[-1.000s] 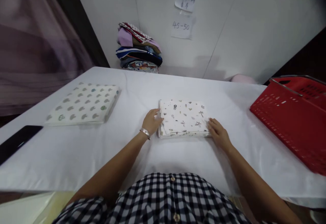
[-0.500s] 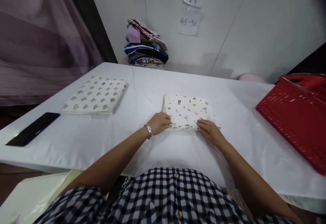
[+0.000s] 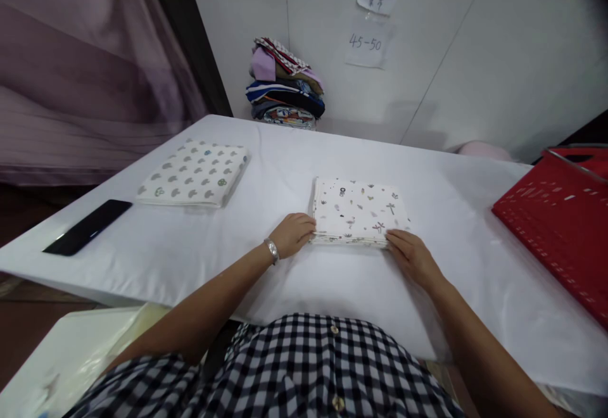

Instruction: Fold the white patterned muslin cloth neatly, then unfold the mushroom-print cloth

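Left hand [image 3: 297,233], fingers curled, touches the near-left corner of the folded printed cloth [image 3: 360,210], which lies near the middle of the white table [image 3: 332,278]; whether it grips is unclear. Right hand [image 3: 411,253] rests with fingers extended at the cloth's near-right corner.

Bare white cloth-covered table [image 3: 280,164] forms a passage left of centre, between the folded white mushroom-print cloth [image 3: 194,174] and the folded white cloth with small printed figures [image 3: 358,209] at centre. A second bare strip right of centre ends at the red perforated plastic basket [image 3: 560,215] on the right edge. The flat black phone [image 3: 88,227] occupies the left edge; the stack of folded coloured fabrics [image 3: 285,85] blocks upper centre.
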Demonstrator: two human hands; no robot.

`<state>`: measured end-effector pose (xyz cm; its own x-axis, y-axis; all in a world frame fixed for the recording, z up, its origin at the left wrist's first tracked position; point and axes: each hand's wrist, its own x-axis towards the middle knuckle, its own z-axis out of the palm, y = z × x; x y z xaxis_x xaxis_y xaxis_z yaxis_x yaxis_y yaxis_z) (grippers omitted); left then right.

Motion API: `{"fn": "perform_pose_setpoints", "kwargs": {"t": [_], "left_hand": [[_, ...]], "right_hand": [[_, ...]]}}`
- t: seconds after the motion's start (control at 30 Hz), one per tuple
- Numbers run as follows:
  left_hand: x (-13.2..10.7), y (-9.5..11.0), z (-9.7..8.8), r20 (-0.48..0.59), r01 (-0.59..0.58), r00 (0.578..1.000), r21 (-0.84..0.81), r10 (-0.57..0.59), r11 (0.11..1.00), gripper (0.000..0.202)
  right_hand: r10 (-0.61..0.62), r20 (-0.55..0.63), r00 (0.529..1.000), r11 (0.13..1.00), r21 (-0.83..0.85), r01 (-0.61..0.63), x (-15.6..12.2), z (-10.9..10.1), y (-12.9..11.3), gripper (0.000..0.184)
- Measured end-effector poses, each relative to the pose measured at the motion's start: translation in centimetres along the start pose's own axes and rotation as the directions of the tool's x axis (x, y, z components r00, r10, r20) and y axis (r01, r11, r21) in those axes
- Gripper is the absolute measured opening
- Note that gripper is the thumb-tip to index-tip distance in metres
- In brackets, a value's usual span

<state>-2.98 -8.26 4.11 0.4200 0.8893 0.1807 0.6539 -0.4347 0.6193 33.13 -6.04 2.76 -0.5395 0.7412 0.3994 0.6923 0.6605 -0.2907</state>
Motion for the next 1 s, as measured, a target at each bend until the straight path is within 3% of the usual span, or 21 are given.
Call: {"fn": "perform_pose_setpoints", "kwargs": {"t": [0.17,0.4,0.6,0.9,1.0], "left_hand": [[-0.3,0.3,0.4,-0.002,-0.001,1.0,0.047,0.001,0.999,0.021],[0.5,0.5,0.2,-0.008,-0.054,0.998,0.132,0.055,0.99,0.02],[0.2,0.0,0.5,-0.12,-0.063,0.987,0.304,0.104,0.95,0.021],[-0.6,0.6,0.7,-0.041,-0.161,0.98,0.43,0.197,0.888,0.021],[-0.8,1.0,0.9,0.007,-0.206,0.974,0.446,0.227,0.871,0.034]], "right_hand": [[0.014,-0.017,1.0,0.999,-0.045,-0.015,-1.2,-0.7,1.5,0.033],[0.006,0.014,1.0,0.994,-0.106,-0.004,-0.3,-0.8,1.8,0.032],[0.006,-0.045,0.999,0.993,-0.114,-0.011,-0.4,-0.2,2.1,0.028],[-0.016,0.033,0.999,0.998,-0.065,0.018,-0.9,-1.1,1.6,0.032],[-0.049,0.048,0.998,0.996,-0.075,0.053,-1.7,-1.2,1.8,0.043]]}}
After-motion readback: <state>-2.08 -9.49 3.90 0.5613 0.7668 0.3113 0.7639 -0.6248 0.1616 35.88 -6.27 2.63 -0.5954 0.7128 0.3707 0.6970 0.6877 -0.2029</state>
